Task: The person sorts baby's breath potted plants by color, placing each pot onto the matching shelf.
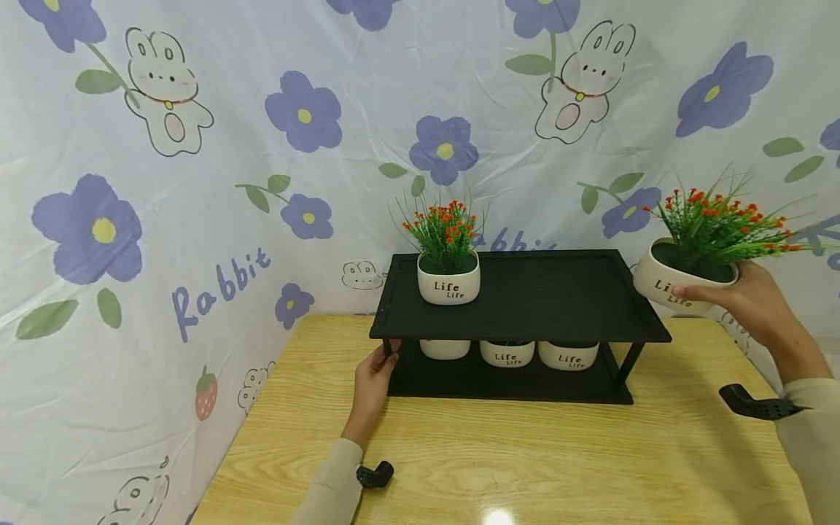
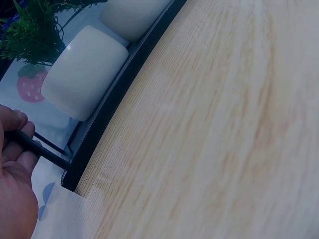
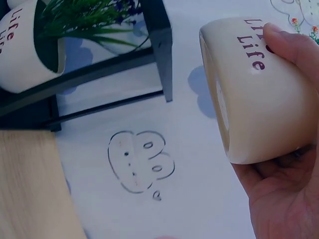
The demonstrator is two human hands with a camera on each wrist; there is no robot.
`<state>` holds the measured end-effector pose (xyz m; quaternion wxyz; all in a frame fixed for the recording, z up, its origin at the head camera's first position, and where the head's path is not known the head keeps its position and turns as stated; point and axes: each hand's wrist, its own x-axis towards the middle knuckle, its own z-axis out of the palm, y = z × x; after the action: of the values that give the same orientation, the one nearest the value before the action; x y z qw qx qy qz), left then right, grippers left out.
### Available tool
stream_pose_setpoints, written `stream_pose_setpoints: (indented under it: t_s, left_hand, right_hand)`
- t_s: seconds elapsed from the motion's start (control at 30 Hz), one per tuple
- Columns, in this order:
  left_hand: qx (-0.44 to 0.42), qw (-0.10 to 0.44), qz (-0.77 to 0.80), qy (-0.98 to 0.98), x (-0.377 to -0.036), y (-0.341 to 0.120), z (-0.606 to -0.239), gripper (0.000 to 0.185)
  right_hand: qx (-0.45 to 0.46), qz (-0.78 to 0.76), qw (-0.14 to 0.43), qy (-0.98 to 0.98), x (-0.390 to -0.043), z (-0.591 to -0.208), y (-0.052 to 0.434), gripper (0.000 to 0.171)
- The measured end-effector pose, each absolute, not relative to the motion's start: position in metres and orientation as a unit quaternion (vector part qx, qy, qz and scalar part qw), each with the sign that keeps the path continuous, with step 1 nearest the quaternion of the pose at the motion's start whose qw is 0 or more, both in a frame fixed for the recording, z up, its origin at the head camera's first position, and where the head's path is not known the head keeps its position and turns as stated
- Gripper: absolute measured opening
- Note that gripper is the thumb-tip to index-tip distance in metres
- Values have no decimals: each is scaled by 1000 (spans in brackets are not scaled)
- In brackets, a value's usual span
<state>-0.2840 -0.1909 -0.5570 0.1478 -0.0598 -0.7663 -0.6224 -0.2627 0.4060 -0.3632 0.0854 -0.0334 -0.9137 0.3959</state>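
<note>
My right hand (image 1: 755, 299) grips a white flowerpot (image 1: 682, 281) lettered "Life", thumb on its front. Red flowers and grass (image 1: 715, 222) lean out of it to the right. This pot hangs in the air beside the right end of a black two-tier shelf (image 1: 545, 292). At the shelf's left end my left hand (image 1: 374, 375) holds the thin black post (image 2: 40, 149), fingers curled round it. On the top tier, left of the middle, stands another white pot (image 1: 449, 284) with red flowers. Three white pots (image 1: 507, 354) sit on the lower tier, their plants mostly hidden by the top board.
The shelf stands on a wood-grain table (image 1: 525, 452) near its back edge. Behind hangs a white cloth (image 1: 367, 65) printed with rabbits and purple flowers. Black camera mounts (image 1: 375, 475) are strapped at both wrists. Purple flowers (image 3: 119, 7) show on a lower-tier plant.
</note>
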Motion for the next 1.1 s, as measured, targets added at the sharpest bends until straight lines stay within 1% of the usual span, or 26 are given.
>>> stream_pose_setpoints:
  t_s: [0.3, 0.53, 0.63, 0.87, 1.1]
  left_hand:
    - [-58, 146, -621, -768, -283, -190, -555, 36]
    - [-55, 151, -620, -768, -284, -190, -558, 35]
    - [-55, 151, -624, -765, -284, -190, -559, 35]
    - [-57, 152, -621, -767, -284, -190, -556, 36]
    - [-51, 142, -623, -767, -284, -190, -555, 36]
  right_hand:
    - [-1, 398, 61, -916, -275, -342, 388, 116]
    - [25, 402, 47, -914, -284, -332, 366, 119]
    - [37, 402, 44, -914, -287, -328, 357, 120]
    - [67, 404, 58, -910, -297, -320, 335, 121]
    - [75, 394, 39, -915, -304, -314, 316, 123]
